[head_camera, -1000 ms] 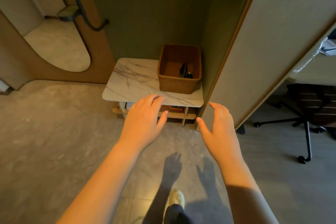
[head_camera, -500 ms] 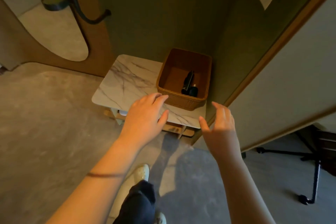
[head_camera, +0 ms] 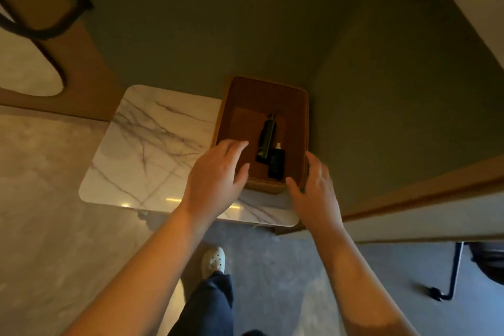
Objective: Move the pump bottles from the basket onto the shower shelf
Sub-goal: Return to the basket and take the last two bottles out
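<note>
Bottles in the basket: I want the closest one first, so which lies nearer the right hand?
The shorter dark bottle, at the basket's near right corner, beside the right hand. The taller bottle lies farther back.

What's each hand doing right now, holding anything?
Left hand: open, fingers spread over the basket's near left corner, holding nothing.
Right hand: open, at the basket's near right corner, holding nothing; contact cannot be told.

Both hands reached basket, left hand over rim, right hand at side (view now steeper)
</note>
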Demonstrator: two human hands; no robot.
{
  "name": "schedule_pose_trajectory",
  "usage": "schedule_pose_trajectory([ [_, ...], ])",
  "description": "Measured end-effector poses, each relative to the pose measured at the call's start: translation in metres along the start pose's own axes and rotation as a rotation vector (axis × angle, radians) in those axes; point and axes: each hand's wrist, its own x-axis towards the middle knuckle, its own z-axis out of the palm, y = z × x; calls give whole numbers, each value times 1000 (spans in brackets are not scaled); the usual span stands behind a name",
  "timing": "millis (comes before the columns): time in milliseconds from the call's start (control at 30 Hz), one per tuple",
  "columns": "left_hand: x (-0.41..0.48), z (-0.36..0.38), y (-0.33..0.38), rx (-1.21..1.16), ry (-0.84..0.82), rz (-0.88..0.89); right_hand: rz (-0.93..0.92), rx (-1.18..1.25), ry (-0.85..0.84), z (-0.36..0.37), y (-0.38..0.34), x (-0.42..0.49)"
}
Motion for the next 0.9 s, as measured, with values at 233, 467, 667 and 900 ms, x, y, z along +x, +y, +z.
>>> schedule_pose_trajectory([
  [233,76,72,-59,-131,-158,-95,138,26,-42,58,29,91],
  [467,112,140,-88,-150,-214,-90,146,11,-64,111,65,140],
  [667,132,198,-112,-156,-275,-128,190,-44,-173,157,99,180],
  [900,160,270,-127,-165,-306,-145,281,8,-210,201,147,219],
])
